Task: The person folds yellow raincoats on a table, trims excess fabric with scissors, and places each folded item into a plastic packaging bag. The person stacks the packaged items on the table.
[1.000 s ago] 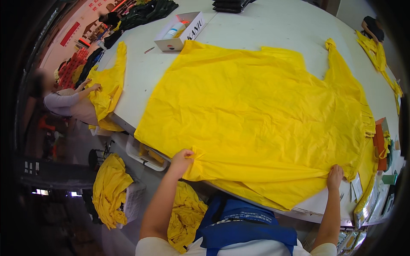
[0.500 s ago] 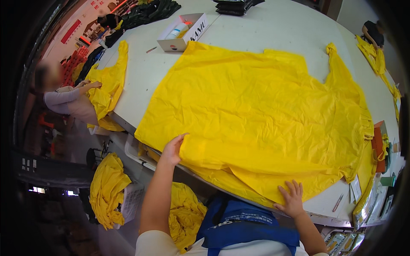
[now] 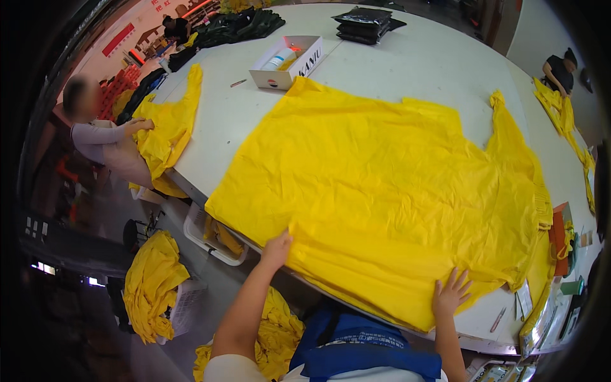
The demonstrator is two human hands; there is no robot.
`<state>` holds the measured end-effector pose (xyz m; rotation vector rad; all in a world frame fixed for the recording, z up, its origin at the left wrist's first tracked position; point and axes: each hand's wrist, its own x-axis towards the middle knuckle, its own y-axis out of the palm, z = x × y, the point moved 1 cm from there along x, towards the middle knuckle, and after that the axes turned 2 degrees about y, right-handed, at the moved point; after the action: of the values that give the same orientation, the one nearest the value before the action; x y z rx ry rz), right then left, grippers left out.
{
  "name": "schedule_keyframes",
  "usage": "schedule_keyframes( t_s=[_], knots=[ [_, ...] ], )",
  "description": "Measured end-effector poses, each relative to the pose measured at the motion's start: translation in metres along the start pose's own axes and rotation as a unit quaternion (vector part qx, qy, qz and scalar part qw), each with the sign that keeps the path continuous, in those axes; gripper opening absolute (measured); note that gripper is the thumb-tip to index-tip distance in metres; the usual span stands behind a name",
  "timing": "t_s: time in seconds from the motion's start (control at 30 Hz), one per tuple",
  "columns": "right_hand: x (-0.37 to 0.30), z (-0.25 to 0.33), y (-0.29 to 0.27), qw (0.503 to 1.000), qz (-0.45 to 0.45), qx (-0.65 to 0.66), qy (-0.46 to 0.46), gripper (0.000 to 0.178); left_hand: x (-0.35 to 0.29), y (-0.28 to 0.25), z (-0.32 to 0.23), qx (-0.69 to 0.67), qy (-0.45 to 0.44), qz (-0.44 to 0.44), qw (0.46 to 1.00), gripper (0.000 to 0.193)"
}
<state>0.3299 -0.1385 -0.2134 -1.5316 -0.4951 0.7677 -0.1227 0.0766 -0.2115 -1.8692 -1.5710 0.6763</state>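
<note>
Garment (image 3: 388,191): yellow, spread wide over the white table (image 3: 213,130) — front edge along the table's near rim, broad end to the left, gathered folds (image 3: 544,207) at the right.
Left hand (image 3: 277,250): at the front edge, left of middle; fingers and thumb apparently together, clamped on a pinch of cloth, with a small peak raised just above. Exact finger placement hidden; cannot tell how much cloth lies between.
Right hand (image 3: 450,294): palm down on the cloth near the front corner, fingers spread apart, gripping nothing.
Front edge: best drawn straight and evenly, with light tension from the pinch against the flat palm; too hard a pull would probably skew the layers beneath.
Creases: shallow, running across the middle; best smoothed outward with a flat palm, not with fingertips, since thin cloth seems apt to bunch.
Sleeve (image 3: 506,140): at the far right, pointing away from the body; worth leaving untwisted while working the near side.
Box (image 3: 286,63): white, open, just beside the far left corner — best not nudged.
Tool (image 3: 498,319): slim, on bare table to the right of the right hand; best clear of any sweep of the palm.
</note>
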Motion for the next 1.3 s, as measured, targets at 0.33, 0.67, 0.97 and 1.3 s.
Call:
schedule_keyframes(
  t_s=[0.33, 0.67, 0.97, 1.3],
  knots=[
    [-0.002, 0.005, -0.005, 0.997, 0.024, -0.056, 0.047, 0.069, 0.021, 0.016, -0.036, 0.194, 0.135, -0.114, 0.965, 0.068],
    [-0.018, -0.052, 0.003, 0.958, -0.221, 0.072, -0.168, 0.053, 0.027, -0.007, 0.03, 0.192, -0.179, -0.161, 0.951, 0.07],
    [-0.104, -0.083, 0.009, 0.934, -0.078, 0.035, -0.347, 0.072, 0.008, -0.064, 0.146, -0.254, -0.441, -0.223, 0.832, 0.049],
    [-0.116, -0.095, 0.037, 0.925, -0.138, 0.067, -0.348, 0.028, -0.051, -0.091, 0.148, -0.694, -0.32, -0.111, 0.636, 0.04]
  ],
)
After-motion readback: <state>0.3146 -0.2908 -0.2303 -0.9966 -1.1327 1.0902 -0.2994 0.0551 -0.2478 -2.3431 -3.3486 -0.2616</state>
